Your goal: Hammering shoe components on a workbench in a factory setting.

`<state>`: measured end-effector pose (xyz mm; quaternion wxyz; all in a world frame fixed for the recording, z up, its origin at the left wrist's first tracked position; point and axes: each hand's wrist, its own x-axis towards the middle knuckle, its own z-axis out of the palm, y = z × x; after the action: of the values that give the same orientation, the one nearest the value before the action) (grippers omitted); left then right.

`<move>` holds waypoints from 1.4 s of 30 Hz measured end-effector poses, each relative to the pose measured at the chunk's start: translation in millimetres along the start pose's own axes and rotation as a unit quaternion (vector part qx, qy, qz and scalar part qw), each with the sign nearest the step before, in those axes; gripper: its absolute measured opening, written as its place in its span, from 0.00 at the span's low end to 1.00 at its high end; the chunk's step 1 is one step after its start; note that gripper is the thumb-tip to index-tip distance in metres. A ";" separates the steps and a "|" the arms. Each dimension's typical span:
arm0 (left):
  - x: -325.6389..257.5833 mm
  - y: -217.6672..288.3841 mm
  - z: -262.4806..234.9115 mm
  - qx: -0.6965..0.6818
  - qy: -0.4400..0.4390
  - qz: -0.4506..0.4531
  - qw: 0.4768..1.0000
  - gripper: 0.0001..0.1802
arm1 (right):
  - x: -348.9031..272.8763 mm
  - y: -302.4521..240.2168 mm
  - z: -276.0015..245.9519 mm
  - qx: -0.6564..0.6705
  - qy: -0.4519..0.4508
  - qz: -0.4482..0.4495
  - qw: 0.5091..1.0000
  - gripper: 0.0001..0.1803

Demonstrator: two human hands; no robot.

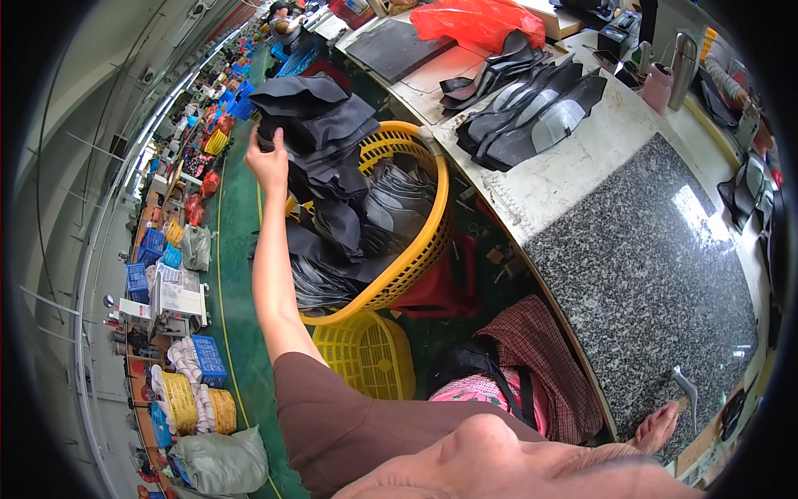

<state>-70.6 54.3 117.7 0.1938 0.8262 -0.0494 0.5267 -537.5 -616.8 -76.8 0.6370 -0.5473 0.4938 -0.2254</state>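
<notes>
My left hand [270, 163] reaches out over the big yellow basket [443, 208]. Its thumb presses on a bundle of black flexible pieces [320, 116], which look like shoe uppers; the other fingers are partly hidden behind them. More dark pieces [399, 200], some with a grey sheen, fill the basket below. At the lower right, my right hand [657, 426] is closed round the handle of a hammer [687, 387]. The hammer's metal head lies over the near edge of a speckled stone slab [640, 299].
Stacks of black pieces [536, 112] and a red plastic bag [478, 25] lie on the white worktable [490, 187]. A smaller yellow basket [366, 358] and a red stool [449, 287] stand below. A pink bottle [657, 88] stands at the far right. Other people work farther off.
</notes>
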 end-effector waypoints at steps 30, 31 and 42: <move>-155.9 726.8 67.6 -0.025 -0.266 0.423 0.866 0.12 | -66.6 18.9 -98.5 0.229 -0.065 -0.072 0.969 0.17; -192.4 752.8 80.8 -0.067 -0.295 0.406 0.862 0.12 | -69.8 19.8 -105.8 0.228 -0.049 -0.072 0.970 0.17; -362.5 905.3 9.2 -0.278 -0.487 0.426 0.710 0.62 | -97.0 63.1 -163.4 0.259 0.083 -0.072 0.960 0.16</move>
<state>-481.0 -826.4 34.8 0.1188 0.7677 -0.6284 0.0402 -736.5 -595.2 -83.5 0.6957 -0.3772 0.4294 -0.4353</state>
